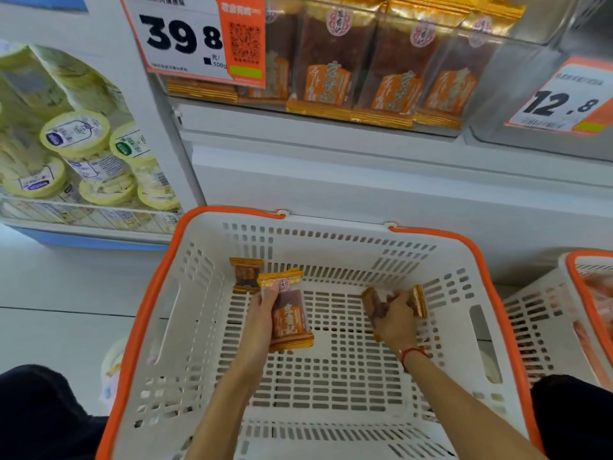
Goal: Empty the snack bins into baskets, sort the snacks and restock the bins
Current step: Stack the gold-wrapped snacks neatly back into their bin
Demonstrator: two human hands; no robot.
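**Both hands on snack packets in the basket**

Inside the white basket with the orange rim, the left hand grips an upright packet, thumb curled over its top edge. To the right, the right hand has its fingers closed round a few packets on the basket floor. One more packet leans against the far wall. Above, the clear bin holds standing packets.
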